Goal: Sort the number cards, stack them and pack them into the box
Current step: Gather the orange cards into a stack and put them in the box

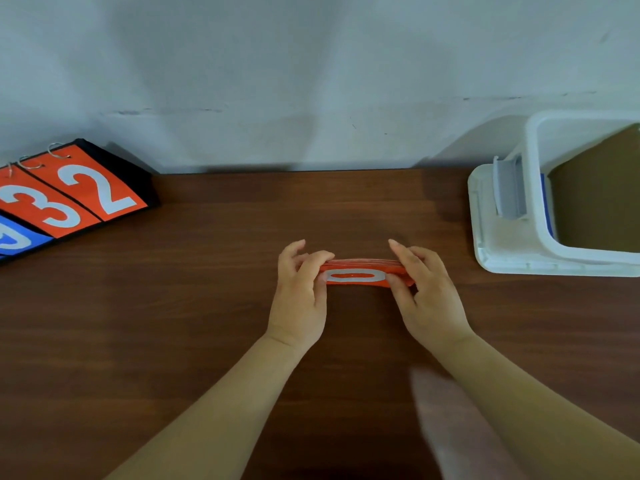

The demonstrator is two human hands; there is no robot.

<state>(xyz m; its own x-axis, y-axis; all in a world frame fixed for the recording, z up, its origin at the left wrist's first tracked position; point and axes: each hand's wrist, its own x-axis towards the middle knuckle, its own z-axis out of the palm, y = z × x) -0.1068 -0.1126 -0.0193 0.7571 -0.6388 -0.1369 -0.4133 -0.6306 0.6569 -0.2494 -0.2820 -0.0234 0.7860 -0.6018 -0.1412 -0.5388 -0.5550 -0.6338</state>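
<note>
Left hand (pixel 300 292) and right hand (pixel 427 296) pinch the thin orange plastic card stack (pixel 365 273) by its short ends, well left of the white plastic box (pixel 540 216); probably light, slippery, bendable.

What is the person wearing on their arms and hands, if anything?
Nothing that shows. The left hand and right hand are bare: no gloves, rings or watch. The left forearm and right forearm are bare too, with no sleeve in view down to the picture's lower edge.
</note>
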